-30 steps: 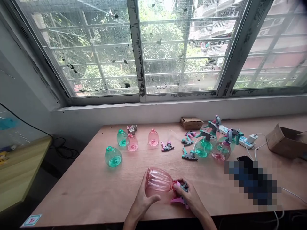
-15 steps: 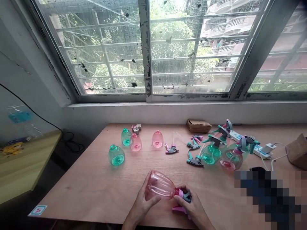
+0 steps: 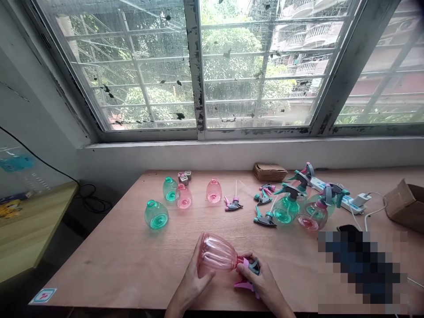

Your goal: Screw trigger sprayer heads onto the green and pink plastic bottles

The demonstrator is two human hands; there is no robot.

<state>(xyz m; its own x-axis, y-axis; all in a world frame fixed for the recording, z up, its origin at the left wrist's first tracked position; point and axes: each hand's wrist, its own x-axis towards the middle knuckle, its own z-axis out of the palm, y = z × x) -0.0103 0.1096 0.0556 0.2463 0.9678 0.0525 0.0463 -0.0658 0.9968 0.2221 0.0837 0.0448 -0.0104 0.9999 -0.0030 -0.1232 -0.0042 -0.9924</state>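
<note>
**Window-side table, pink bottle gripped at both ends**

Grimy window (image 3: 198, 66) panes fill the background above a broad wooden table (image 3: 132, 256). At the table's far right sits an open cardboard box (image 3: 406, 205), and left of it a cluster of assembled spray bottles (image 3: 288, 207). At the near edge a pink bottle (image 3: 217, 255) lies on its side, base pointing left. The left hand (image 3: 194, 282) is wrapped around its body. The right hand (image 3: 265, 282) is closed on the pink-and-grey spray head (image 3: 250, 271) at its neck. Farther back stand 4 empty bottles (image 3: 155, 215), 2 green and 2 pink, with loose trigger heads (image 3: 233, 203) lying to their right.
</note>
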